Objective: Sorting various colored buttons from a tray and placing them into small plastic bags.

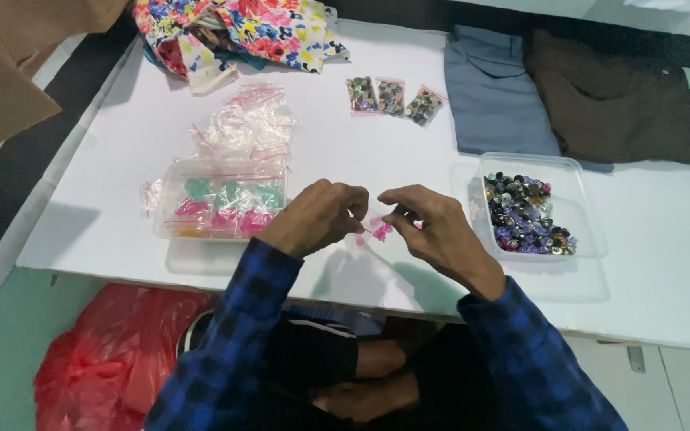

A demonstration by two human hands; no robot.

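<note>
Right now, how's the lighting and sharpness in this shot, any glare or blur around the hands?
Head view: even overhead light, soft shadows under the left hand and right hand on the white table; no harsh glare; the small pink bag between the fingers is slightly blurred; table edges bow mildly.

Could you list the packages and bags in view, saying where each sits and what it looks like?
Small clear bag: pinched between left hand and right hand, pink pieces inside.
Three small bags: far centre of the table, clear, red-edged, dark buttons inside.
Empty bag pile: far left, clear, crumpled.
Left tub: clear, rectangular, holding green and pink filled bags.
Right tub: clear, loose mixed buttons.
Red plastic bag: on the floor, lower left.
</note>
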